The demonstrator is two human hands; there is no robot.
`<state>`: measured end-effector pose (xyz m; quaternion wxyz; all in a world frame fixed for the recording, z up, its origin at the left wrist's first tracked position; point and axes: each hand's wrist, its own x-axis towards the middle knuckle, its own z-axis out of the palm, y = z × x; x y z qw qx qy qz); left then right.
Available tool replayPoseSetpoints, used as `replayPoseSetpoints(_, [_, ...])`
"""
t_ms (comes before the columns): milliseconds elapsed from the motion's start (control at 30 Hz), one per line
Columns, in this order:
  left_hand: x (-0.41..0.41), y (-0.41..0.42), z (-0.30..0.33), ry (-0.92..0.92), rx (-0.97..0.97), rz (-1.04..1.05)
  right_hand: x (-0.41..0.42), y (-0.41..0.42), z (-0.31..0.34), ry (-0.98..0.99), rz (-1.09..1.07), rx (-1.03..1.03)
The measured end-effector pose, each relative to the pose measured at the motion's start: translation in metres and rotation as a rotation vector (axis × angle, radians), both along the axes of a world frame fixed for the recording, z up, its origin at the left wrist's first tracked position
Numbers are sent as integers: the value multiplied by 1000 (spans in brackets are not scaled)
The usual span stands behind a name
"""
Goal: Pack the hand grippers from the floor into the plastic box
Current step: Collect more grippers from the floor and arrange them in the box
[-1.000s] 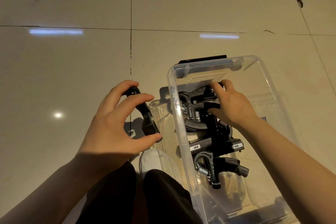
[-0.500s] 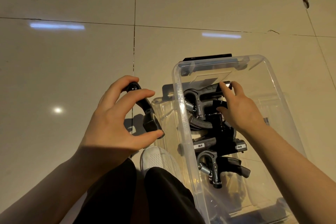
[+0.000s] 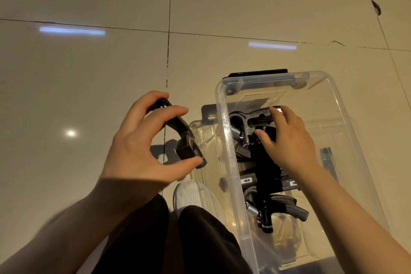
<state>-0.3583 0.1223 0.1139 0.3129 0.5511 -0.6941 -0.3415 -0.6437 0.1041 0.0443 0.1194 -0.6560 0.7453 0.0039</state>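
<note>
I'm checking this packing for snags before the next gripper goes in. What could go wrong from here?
1. The right hand lies on the hand grippers piled in the plastic box; a dropped gripper could land on its fingers.
2. The left hand only pinches its hand gripper by the ends, outside the box wall, so it may slip onto the white shoe.

Single head view, steeply down, close over hands (image 3: 142,151), box (image 3: 224,140), floor (image 3: 89,73)
</note>
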Motion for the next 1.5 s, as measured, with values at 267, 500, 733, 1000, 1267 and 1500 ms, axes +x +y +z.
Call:
replayPoseSetpoints(267, [2,0,0,4,1,34,35,50,-22,-253,17,35])
replayPoseSetpoints(500, [1,0,1,26,-8,39,41,48,-29,-141,103,-95])
replayPoseSetpoints(733, [3,0,7,106,-52,54,35,45,-12,-251,61,-32])
replayPoseSetpoints(1000, [11,-14,29,422,-92,271,79,26,80,-748,45,-308])
replayPoseSetpoints(1267, [-12,-25,39,681,132,154,81,12,112,-759,75,-605])
replayPoseSetpoints(1500, [-58,6,16,126,195,-308,17,22,133,-578,54,-574])
